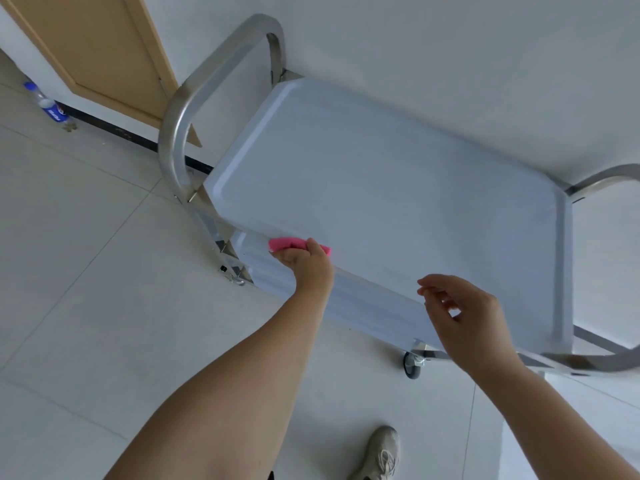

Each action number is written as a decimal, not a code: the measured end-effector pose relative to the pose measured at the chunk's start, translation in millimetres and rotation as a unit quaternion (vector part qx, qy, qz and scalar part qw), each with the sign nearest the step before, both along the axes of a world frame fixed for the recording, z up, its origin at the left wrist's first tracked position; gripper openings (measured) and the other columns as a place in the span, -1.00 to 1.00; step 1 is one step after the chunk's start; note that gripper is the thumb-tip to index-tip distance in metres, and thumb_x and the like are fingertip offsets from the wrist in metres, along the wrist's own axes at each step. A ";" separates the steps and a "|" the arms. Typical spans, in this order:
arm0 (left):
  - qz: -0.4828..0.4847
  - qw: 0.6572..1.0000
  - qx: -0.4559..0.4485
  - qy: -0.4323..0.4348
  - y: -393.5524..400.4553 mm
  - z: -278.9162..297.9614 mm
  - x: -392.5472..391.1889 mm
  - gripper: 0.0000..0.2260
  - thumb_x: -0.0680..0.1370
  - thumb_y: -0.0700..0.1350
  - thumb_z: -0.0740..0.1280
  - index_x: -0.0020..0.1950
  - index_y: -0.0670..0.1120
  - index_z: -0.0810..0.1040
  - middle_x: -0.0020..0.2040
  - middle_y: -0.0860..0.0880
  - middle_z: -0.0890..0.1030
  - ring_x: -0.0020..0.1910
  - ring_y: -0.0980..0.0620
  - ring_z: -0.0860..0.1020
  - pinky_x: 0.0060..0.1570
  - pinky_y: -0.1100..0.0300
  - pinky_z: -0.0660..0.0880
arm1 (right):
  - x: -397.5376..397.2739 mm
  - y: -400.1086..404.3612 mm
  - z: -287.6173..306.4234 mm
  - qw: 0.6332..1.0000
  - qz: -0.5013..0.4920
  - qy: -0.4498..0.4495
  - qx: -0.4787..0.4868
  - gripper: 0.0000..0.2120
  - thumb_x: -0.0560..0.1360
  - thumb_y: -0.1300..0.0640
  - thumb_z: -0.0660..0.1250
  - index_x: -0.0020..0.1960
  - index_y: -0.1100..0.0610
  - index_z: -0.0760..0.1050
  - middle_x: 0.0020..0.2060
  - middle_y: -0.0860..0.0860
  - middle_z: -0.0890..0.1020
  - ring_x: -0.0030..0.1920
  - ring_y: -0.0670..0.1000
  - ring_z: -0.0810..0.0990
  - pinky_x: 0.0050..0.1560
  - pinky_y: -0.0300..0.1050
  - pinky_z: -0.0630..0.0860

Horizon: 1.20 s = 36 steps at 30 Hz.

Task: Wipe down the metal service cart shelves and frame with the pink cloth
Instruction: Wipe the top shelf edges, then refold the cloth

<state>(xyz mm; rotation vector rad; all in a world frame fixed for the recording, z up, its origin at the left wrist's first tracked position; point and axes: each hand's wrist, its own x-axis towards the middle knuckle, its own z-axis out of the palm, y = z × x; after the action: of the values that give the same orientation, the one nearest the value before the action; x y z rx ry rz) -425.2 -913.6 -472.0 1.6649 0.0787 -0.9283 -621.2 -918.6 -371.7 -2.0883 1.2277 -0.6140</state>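
Note:
The metal service cart stands against the white wall, its top shelf (381,188) broad and bare. A curved handle frame (180,109) rises at its left end and another (609,181) at its right end. My left hand (306,263) grips the folded pink cloth (287,243) against the near rim of the top shelf, toward the left corner. My right hand (464,320) hovers over the near edge further right, fingers loosely curled, holding nothing. A lower shelf (367,306) shows beneath the rim.
A caster wheel (412,365) sits under the cart's near side. A plastic bottle (46,102) stands on the tiled floor by the wooden door (104,53). My shoe (381,452) is on the floor near the cart.

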 end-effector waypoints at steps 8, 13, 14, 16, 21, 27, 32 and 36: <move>0.099 0.992 -0.019 -0.070 -18.6 4.8 -54.1 -0.39 0.59 -0.15 0.12 0.47 -0.23 -0.21 0.44 -0.35 0.13 0.36 -0.30 0.29 0.35 -0.10 0.30 | -79.8 -20.4 -9.0 0.998 0.048 -0.042 0.027 -0.64 0.44 0.38 0.32 -0.14 -0.11 0.54 -0.23 -0.12 0.65 -0.25 -0.04 0.59 -0.38 -0.34 0.48; 0.050 0.995 -0.013 -0.081 -19.8 2.1 -101.9 -0.30 0.54 -0.11 0.10 0.45 -0.22 -0.34 0.50 -0.24 -0.08 0.45 -0.18 0.14 0.39 -0.10 0.21 | -110.5 -31.8 -22.2 0.987 0.155 0.027 -0.035 -0.77 0.43 0.41 0.31 -0.05 0.13 0.60 -0.13 -0.11 0.62 -0.26 -0.16 0.54 -0.33 -0.48 0.39; 0.034 0.996 -0.034 -0.071 -16.7 2.2 -110.7 -0.31 0.52 -0.15 0.08 0.45 -0.20 -0.35 0.51 -0.20 -0.12 0.47 -0.16 0.09 0.40 -0.13 0.18 | -109.8 -34.3 -25.3 0.980 0.185 0.043 -0.058 -0.77 0.43 0.40 0.32 -0.01 0.16 0.61 -0.06 -0.08 0.62 -0.26 -0.17 0.55 -0.28 -0.42 0.44; 0.019 0.997 -0.062 -0.051 -9.6 -0.1 -120.7 -0.35 0.51 -0.25 0.03 0.48 -0.15 -0.30 0.53 -0.14 -0.12 0.49 -0.13 0.02 0.43 -0.15 0.10 | -100.8 -38.8 -34.5 0.956 0.259 0.073 -0.115 -0.73 0.39 0.43 0.33 0.05 0.23 0.60 0.09 0.05 0.62 -0.11 -0.02 0.63 -0.14 -0.24 0.54; -0.002 0.994 -0.108 0.025 10.8 -8.5 -112.7 -0.53 0.55 -0.22 0.02 0.48 -0.08 0.11 0.34 -0.10 0.40 0.31 -0.03 0.36 0.35 0.00 0.23 | -53.4 -54.0 -59.0 0.836 0.446 0.170 -0.270 -0.61 0.31 0.44 0.34 0.13 0.34 0.55 0.24 0.24 0.52 0.26 0.26 0.48 0.20 0.16 0.48; -0.046 0.965 -0.248 0.064 35.6 -23.8 -92.8 -0.58 0.62 0.04 0.01 0.08 -0.14 0.60 0.11 -0.10 0.63 0.18 0.03 0.54 0.30 0.08 0.36 | 5.1 -59.7 -96.5 0.700 0.527 0.305 -0.374 -0.50 0.53 0.23 0.11 0.46 0.23 0.19 0.47 0.21 0.16 0.49 0.20 0.08 0.48 0.11 0.07; -0.116 0.979 -0.150 -0.074 62.9 -27.5 -81.3 -0.65 0.61 0.01 0.03 0.38 0.11 0.35 0.37 0.02 0.42 0.35 0.08 0.36 0.28 0.20 0.27 | 22.5 -58.7 -115.2 0.682 0.421 0.403 -0.442 -0.44 0.58 0.04 0.06 0.52 0.11 -0.01 0.53 0.05 -0.01 0.51 0.09 -0.03 0.46 0.05 -0.16; -0.241 0.911 0.018 -0.335 102.5 -39.1 -93.9 -0.56 0.50 -0.21 0.14 0.38 -0.06 0.33 0.38 -0.07 0.40 0.34 -0.06 0.36 0.25 0.14 0.29 | 13.3 -55.6 -114.6 0.686 0.406 0.413 -0.441 -0.39 0.47 0.15 -0.03 0.52 0.10 -0.02 0.52 0.04 0.04 0.51 0.10 0.04 0.44 0.02 -0.13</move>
<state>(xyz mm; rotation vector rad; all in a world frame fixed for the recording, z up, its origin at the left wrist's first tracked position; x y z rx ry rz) -519.2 -811.1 -511.1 1.9950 -0.8161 -0.6537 -607.8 -974.2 -486.3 -3.5909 0.0923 0.3333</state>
